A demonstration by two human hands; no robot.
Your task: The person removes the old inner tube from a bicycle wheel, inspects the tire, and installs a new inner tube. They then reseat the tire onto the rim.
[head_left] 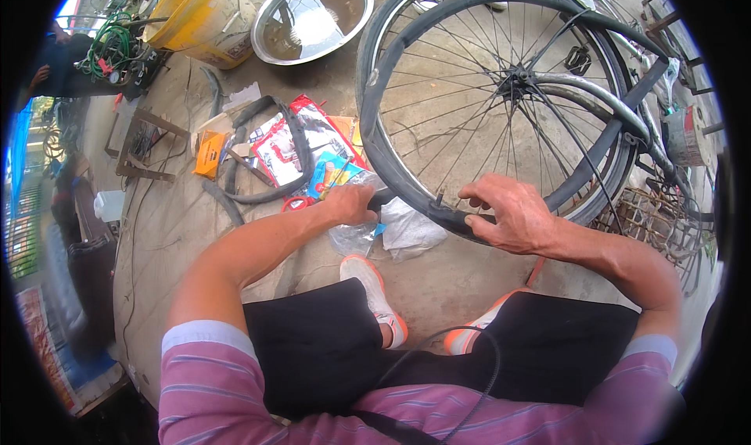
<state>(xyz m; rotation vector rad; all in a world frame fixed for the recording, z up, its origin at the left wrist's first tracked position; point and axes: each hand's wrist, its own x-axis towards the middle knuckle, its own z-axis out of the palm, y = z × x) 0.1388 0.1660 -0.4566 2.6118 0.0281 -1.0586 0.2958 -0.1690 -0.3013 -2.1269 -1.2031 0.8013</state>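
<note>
I sit over a grey, dusty concrete floor in a cluttered work area. A bicycle wheel lies ahead and right of centre, its thin spokes fanning from a dark hub. A matte black rubber tube loops over the wheel, its near curve between my hands.

My right hand is partly open at that near edge, fingers bent and thumb apart, beside a short upright valve. My left hand is curled by a short dark piece; I cannot tell whether it grips it.

Concrete shows between my white-and-orange shoes and also below the round, shiny metal basin of water. Left of the wheel, crinkled clear plastic, glossy red-and-white packaging, and a looped black rubber strip crowd the floor. A scuffed yellow bucket stands beside the basin.
</note>
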